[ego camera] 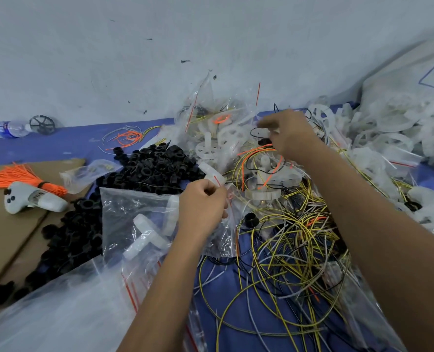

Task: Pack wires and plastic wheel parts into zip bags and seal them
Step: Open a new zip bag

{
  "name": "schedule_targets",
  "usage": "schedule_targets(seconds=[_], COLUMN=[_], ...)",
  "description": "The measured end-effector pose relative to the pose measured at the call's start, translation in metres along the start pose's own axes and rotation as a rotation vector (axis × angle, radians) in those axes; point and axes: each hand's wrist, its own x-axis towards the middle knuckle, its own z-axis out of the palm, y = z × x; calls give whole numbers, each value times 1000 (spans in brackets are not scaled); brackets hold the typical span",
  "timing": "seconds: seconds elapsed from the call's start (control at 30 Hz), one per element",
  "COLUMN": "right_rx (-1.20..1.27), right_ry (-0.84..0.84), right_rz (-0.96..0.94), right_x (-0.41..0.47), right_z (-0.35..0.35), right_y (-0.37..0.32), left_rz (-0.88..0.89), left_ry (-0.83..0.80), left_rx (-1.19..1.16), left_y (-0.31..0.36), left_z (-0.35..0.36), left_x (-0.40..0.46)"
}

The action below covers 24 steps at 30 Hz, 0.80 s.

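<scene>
Clear zip bag with white plastic part pinched by left hand; right hand grips thin black wire.

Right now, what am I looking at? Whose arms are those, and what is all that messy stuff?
There is no robot here. One camera sits on a person's head and looks down, so the two arms you see are that person's own. The left hand pinches the edge of a clear zip bag that has a white plastic part inside. The right hand reaches further away into a pile of white plastic wheels; it seems to pinch something small, but it is too blurred to tell what. On the blue surface lie a tangle of yellow, black and white wires, a heap of small black rings, a bunch of orange wires on cardboard, and a water bottle.
</scene>
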Motion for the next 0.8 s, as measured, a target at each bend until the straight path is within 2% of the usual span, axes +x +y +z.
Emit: schedule_targets(seconds=[0.07, 0.23, 0.33, 0.43, 0.6, 0.67, 0.8], right_rx=[-132, -451, -567, -574, -556, -533, -426], right_ry=[2, -267, -262, -190, -178, -201, -127], right_rz=[42, -14, -41, 4, 105, 115, 102], right_x=[6, 13, 16, 13, 7, 5, 1], right_z=[-3, 1, 7, 15, 20, 18, 11], right_y=[10, 14, 11, 8, 5, 3, 3], left_rz=[0, -3, 2, 5, 4, 8, 12], left_ry=[-2, -8, -9, -15, -20, -14, -6], left_rx=[-3, -2, -1, 7, 10, 11, 10], left_y=[0, 0, -1, -1, -1, -1, -1], left_z=[0, 1, -1, -1, -2, -3, -4], left_x=[0, 0, 1, 1, 1, 1, 1])
